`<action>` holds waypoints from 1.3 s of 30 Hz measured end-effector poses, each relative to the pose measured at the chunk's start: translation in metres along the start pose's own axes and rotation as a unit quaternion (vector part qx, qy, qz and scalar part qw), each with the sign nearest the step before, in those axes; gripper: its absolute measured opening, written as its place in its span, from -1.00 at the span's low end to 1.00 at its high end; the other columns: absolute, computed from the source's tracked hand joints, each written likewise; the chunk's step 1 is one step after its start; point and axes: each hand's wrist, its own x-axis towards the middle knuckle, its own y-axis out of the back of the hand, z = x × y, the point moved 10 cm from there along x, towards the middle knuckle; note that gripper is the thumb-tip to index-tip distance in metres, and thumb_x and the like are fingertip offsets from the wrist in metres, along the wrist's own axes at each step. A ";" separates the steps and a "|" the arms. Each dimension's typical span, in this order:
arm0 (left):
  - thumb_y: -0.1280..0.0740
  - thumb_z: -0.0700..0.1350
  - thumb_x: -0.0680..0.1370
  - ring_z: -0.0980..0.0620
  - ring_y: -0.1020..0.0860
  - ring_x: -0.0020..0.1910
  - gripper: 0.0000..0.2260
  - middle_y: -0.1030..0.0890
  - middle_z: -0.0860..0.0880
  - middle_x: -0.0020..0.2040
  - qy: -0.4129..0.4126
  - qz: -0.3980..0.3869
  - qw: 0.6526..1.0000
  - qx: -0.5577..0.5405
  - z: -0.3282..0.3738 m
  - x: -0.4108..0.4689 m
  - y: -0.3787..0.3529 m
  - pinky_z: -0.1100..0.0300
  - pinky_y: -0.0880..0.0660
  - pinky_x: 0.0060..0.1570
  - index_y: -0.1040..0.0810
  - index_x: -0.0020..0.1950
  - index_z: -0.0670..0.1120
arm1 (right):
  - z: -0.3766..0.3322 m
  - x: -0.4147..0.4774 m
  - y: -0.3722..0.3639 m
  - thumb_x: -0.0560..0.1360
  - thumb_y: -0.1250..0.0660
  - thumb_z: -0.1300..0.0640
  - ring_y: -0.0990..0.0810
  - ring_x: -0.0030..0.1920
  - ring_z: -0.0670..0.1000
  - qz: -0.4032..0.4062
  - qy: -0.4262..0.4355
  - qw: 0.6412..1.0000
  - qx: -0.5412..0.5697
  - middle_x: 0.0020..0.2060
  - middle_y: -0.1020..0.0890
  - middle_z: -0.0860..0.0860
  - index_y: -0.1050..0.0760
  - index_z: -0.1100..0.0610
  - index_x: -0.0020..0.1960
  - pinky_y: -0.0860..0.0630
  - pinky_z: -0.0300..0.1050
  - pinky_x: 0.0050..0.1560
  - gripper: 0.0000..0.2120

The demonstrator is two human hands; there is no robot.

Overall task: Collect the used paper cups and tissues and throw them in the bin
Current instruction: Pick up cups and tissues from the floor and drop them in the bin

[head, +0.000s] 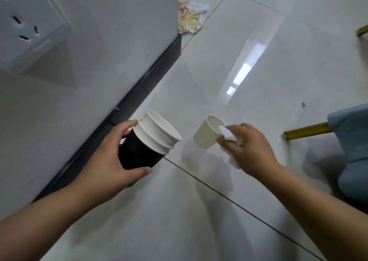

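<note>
The left hand (119, 151) gripped a black cup (137, 153) with nested white cups (159, 135) in it, seemingly to save grip, the right hand (247, 147) pinched a small cup (206, 134) and a tissue (231, 136) together, and crumpled tissues (191, 17) lay uncollected on the floor (258, 61) beside the wall (119, 41) corner.

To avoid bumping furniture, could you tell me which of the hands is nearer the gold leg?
Right. The right hand, gripping a white cup and tissue, is just left of the gold leg; the left hand, holding the cup stack, is farther left, by the wall.
</note>
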 end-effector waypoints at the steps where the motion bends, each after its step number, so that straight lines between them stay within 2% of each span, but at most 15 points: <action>1: -0.57 -0.02 0.16 0.32 -0.48 0.06 -0.19 -0.43 0.23 0.21 0.001 -0.004 1.000 0.004 0.001 0.004 -0.005 0.40 -0.55 -0.22 -0.28 0.28 0.39 | 0.005 0.002 0.017 0.48 -0.37 -0.04 -0.54 -0.12 0.03 0.030 -0.017 0.998 0.050 -0.15 -0.51 -0.08 -0.56 -0.19 -0.04 -0.55 0.03 -0.12 -0.93; 2: -0.59 -0.05 0.17 0.32 -0.47 0.08 -0.19 -0.42 0.27 0.19 0.002 -0.009 1.000 0.010 0.003 0.009 -0.010 0.36 -0.55 -0.16 -0.28 0.27 0.41 | 0.005 0.002 0.032 0.47 -0.39 -0.02 -0.55 -0.13 0.00 0.056 -0.023 0.994 0.092 -0.16 -0.52 -0.10 -0.52 -0.23 -0.12 -0.55 0.03 -0.13 -0.90; 4: -0.60 -0.13 0.23 0.30 -0.45 0.13 -0.19 -0.41 0.34 0.17 0.000 -0.023 1.000 0.019 0.009 0.019 -0.022 0.23 -0.52 -0.02 -0.27 0.26 0.41 | -0.005 0.002 0.057 0.47 -0.40 0.02 -0.54 -0.15 -0.09 0.093 -0.008 0.987 0.135 -0.17 -0.54 -0.12 -0.45 -0.28 -0.20 -0.50 -0.10 -0.16 -0.79; 6: -0.58 -0.15 0.26 0.26 -0.46 0.14 -0.20 -0.40 0.39 0.14 -0.014 -0.047 0.998 0.025 0.025 0.032 -0.035 0.21 -0.51 -0.03 -0.25 0.25 0.43 | -0.022 0.003 0.071 0.45 -0.40 0.02 -0.53 -0.14 -0.14 0.093 0.019 0.984 0.149 -0.17 -0.55 -0.13 -0.46 -0.27 -0.20 -0.45 -0.19 -0.18 -0.79; 10: -0.57 -0.16 0.27 0.28 -0.44 0.17 -0.13 -0.34 0.45 0.16 -0.040 -0.063 0.997 0.026 0.074 0.057 -0.045 0.44 -0.41 -0.04 -0.12 0.20 0.53 | -0.056 0.009 0.090 0.41 -0.34 -0.14 -0.49 -0.12 -0.18 0.021 0.054 0.993 0.102 -0.14 -0.53 -0.19 -0.46 -0.29 -0.14 -0.39 -0.28 -0.20 -0.92; 15: -0.57 -0.17 0.28 0.31 -0.36 0.25 -0.05 -0.26 0.39 0.22 -0.021 -0.099 0.995 0.000 0.153 0.055 -0.041 0.39 -0.40 0.07 0.01 0.23 0.54 | -0.105 0.001 0.152 0.41 -0.37 -0.15 -0.51 -0.11 -0.15 -0.086 0.059 0.990 0.090 -0.13 -0.53 -0.19 -0.46 -0.30 -0.13 -0.40 -0.24 -0.16 -0.90; 18: -0.55 -0.13 0.24 0.21 -0.40 0.28 -0.07 -0.32 0.19 0.33 0.001 -0.109 0.994 -0.016 0.208 0.046 -0.027 0.20 -0.44 0.21 -0.07 0.36 0.39 | -0.144 -0.010 0.204 0.42 -0.38 -0.16 -0.52 -0.09 -0.15 -0.109 0.073 0.987 0.091 -0.12 -0.54 -0.21 -0.47 -0.33 -0.13 -0.44 -0.21 -0.14 -0.90; 20: -0.55 -0.12 0.21 0.19 -0.39 0.30 -0.09 -0.34 0.15 0.34 0.003 -0.098 0.995 -0.031 0.254 0.039 -0.009 0.20 -0.42 0.23 -0.13 0.38 0.33 | -0.168 -0.018 0.253 0.40 -0.38 -0.19 -0.55 -0.08 -0.13 -0.074 0.064 0.986 0.132 -0.12 -0.57 -0.19 -0.54 -0.28 -0.09 -0.49 -0.19 -0.13 -0.90; 22: -0.57 -0.16 0.22 0.30 -0.36 0.27 -0.12 -0.33 0.24 0.29 0.000 -0.076 0.997 -0.031 0.306 0.028 0.015 0.41 -0.35 0.17 -0.18 0.30 0.41 | -0.187 -0.029 0.307 0.35 -0.41 -0.16 -0.58 -0.09 -0.12 -0.028 0.031 0.978 0.206 -0.12 -0.60 -0.19 -0.56 -0.24 -0.02 -0.50 -0.19 -0.14 -0.79; 24: -0.58 -0.18 0.22 0.35 -0.36 0.25 -0.15 -0.32 0.33 0.24 0.008 -0.054 0.998 -0.032 0.359 0.014 0.041 0.47 -0.34 0.10 -0.20 0.21 0.48 | -0.207 -0.043 0.356 0.32 -0.43 -0.12 -0.61 -0.10 -0.13 0.008 -0.010 0.961 0.275 -0.12 -0.62 -0.20 -0.56 -0.23 0.00 -0.50 -0.25 -0.17 -0.74; 29: -0.56 -0.02 0.12 0.14 -0.46 0.26 -0.18 -0.43 0.12 0.29 0.048 -0.023 0.996 -0.076 0.472 -0.003 0.091 -0.03 -0.47 0.23 -0.26 0.26 0.38 | -0.274 -0.060 0.451 0.32 -0.45 -0.08 -0.63 -0.12 -0.11 0.032 -0.029 0.936 0.349 -0.16 -0.65 -0.12 -0.63 -0.11 -0.06 -0.52 -0.26 -0.17 -0.80; 33: -0.61 -0.16 0.18 0.16 -0.45 0.26 -0.15 -0.41 0.13 0.30 0.027 -0.003 0.997 -0.078 0.537 0.023 0.120 -0.03 -0.46 0.25 -0.24 0.21 0.45 | -0.294 -0.038 0.507 0.33 -0.44 -0.10 -0.63 -0.17 -0.08 0.128 -0.075 0.913 0.380 -0.18 -0.65 -0.08 -0.60 -0.12 -0.03 -0.54 -0.22 -0.20 -0.78; 35: -0.60 -0.18 0.18 0.12 -0.45 0.25 -0.15 -0.41 0.12 0.28 0.011 -0.002 0.997 -0.081 0.561 0.042 0.135 -0.06 -0.48 0.22 -0.23 0.17 0.47 | -0.301 -0.019 0.528 0.37 -0.48 -0.07 -0.62 -0.21 -0.12 0.157 -0.095 0.909 0.374 -0.22 -0.64 -0.12 -0.61 -0.10 -0.08 -0.51 -0.25 -0.22 -0.84; 37: -0.59 -0.19 0.17 0.14 -0.47 0.23 -0.17 -0.42 0.10 0.27 -0.003 -0.007 0.995 -0.095 0.585 0.063 0.148 0.02 -0.50 0.18 -0.24 0.16 0.44 | -0.310 -0.001 0.552 0.41 -0.48 0.01 -0.60 -0.23 -0.16 0.182 -0.108 0.908 0.361 -0.25 -0.63 -0.16 -0.60 -0.08 -0.11 -0.49 -0.26 -0.23 -0.91; 39: -0.60 -0.25 0.19 0.25 -0.47 0.19 -0.17 -0.44 0.14 0.25 -0.018 -0.006 0.994 -0.111 0.609 0.082 0.161 0.30 -0.48 0.11 -0.25 0.18 0.37 | -0.319 0.014 0.579 0.43 -0.46 0.04 -0.59 -0.24 -0.14 0.204 -0.110 0.909 0.348 -0.26 -0.62 -0.15 -0.58 -0.08 -0.13 -0.52 -0.20 -0.22 -0.93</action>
